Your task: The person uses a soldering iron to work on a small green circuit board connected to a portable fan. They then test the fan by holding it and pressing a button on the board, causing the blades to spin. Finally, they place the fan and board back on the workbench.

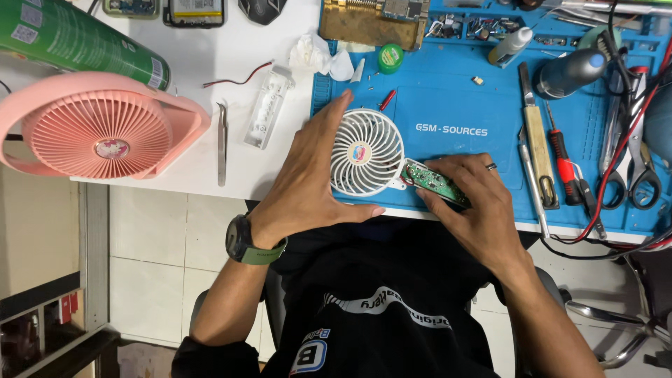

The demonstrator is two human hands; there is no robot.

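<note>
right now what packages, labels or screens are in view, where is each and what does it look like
Spray can: top left, lying tilted, green cylinder with a paler label panel.
Phone: top edge, flat, dark frame, pale panel.
Blue mat: right of centre, white lettering printed mid-mat.
Round tin: mat's upper left, green lid with label.
White fan: between left hand and right hand, small colourful hub sticker.
Pink fan: left, small round hub sticker.

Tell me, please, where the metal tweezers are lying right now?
In the head view the metal tweezers lie on the white table, between the pink fan and the clear plastic housing, left of the left hand.
</note>
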